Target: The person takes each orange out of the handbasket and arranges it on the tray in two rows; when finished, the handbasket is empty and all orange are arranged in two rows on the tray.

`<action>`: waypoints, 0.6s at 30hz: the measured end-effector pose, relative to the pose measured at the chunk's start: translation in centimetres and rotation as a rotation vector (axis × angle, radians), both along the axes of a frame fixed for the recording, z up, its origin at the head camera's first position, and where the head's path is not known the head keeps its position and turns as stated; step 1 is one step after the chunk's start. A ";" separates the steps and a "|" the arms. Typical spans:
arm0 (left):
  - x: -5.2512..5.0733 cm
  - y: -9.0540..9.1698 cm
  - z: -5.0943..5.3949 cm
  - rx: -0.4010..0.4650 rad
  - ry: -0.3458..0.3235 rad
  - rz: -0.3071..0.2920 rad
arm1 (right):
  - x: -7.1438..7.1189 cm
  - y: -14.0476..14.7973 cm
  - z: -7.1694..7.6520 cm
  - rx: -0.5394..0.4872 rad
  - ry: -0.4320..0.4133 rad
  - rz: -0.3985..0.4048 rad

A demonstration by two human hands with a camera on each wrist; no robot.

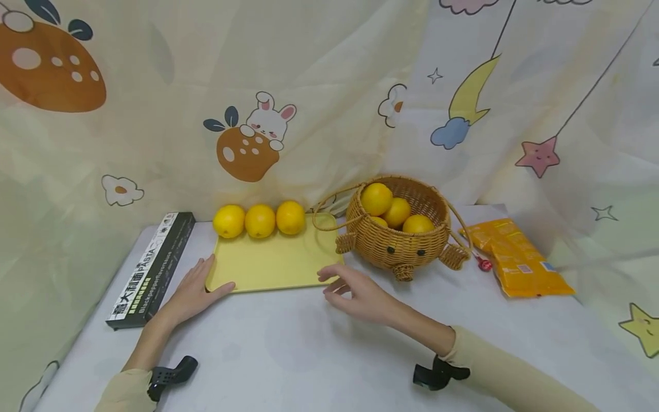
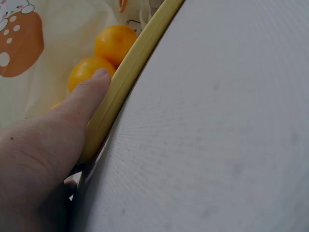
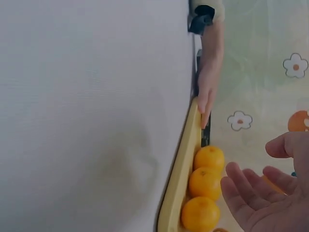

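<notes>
On the white table lies a yellow tray (image 1: 278, 263), with three oranges (image 1: 259, 221) in a row along its back left edge. My left hand (image 1: 191, 290) rests at the tray's front left corner, fingers straight and thumb along the near rim; the left wrist view shows the thumb (image 2: 89, 94) against that rim. Over the tray's front right corner hovers my right hand (image 1: 360, 294), holding nothing, its fingers loosely bent and apart. Right of the tray stands a wicker basket (image 1: 378, 246) with an animal face, with several oranges (image 1: 397, 212) inside.
A black pasta box (image 1: 172, 266) lies left of the tray, close to my left hand. At the right is an orange packet (image 1: 520, 257), beside a small red item (image 1: 484, 264) near the basket's handle. A patterned curtain (image 1: 329, 114) hangs behind the table.
</notes>
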State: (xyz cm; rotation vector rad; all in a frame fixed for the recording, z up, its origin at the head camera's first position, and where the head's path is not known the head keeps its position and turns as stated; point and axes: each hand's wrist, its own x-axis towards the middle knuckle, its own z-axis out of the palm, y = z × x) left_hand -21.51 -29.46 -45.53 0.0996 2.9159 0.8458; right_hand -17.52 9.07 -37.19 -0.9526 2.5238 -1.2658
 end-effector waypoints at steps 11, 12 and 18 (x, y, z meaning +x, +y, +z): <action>0.0 -0.2 -0.2 -0.003 0.000 0.007 | 0.6 3.8 -0.7 -0.102 0.015 -0.060; 0.0 -0.2 -0.2 -0.002 -0.002 0.008 | 0.5 3.9 -0.6 -0.109 0.011 -0.068; 0.0 -0.2 -0.2 -0.006 -0.005 0.008 | -1.3 4.9 2.5 -0.084 0.089 -0.122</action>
